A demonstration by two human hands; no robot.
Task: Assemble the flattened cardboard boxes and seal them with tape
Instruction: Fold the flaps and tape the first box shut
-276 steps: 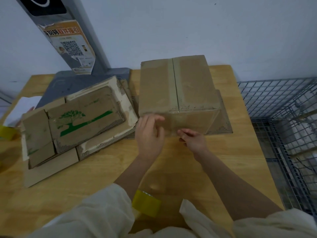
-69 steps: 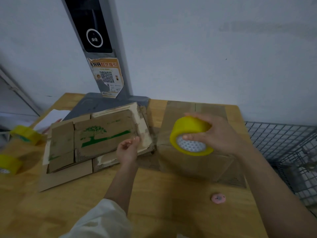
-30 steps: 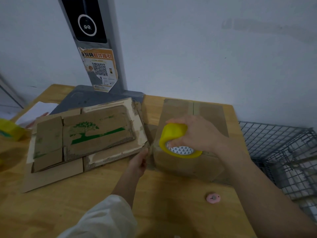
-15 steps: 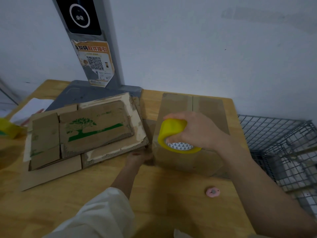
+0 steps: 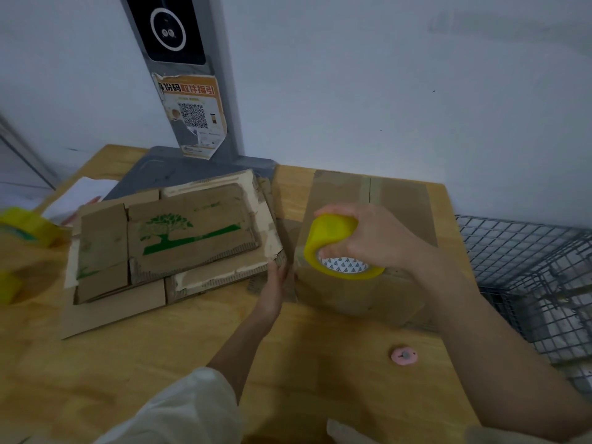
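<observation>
A wooden worktop (image 5: 192, 357) carries the job. An assembled cardboard box (image 5: 397, 213) stands toward its far right corner, close to the right edge, a strip of tape already running front to back along its top seam. A stack of flattened cardboard boxes (image 5: 179, 238), the top one printed with a green tree, lies just left of it, between the box and the left edge.

The right hand (image 5: 374, 241) is curled over a roll of yellow tape (image 5: 336, 248), fingers wrapped round its rim and one tucked into the core, pressing the roll against the box's near top edge. The left hand (image 5: 277, 286) lies with straight fingers against the box's near left corner, touching the cardboard, apparently to steady it.

Empty corrugated board of this kind is likely light and fairly stiff, yet it will probably slide on the smooth wood and dent at the flaps; bracing it at a corner or edge, where the walls are strongest, looks the soundest hold. The roll seems rigid and best held round its rim.

More yellow rolls (image 5: 28, 225) sit blurred at the left edge, and a small pink object (image 5: 404, 356) lies toward the near right.
</observation>
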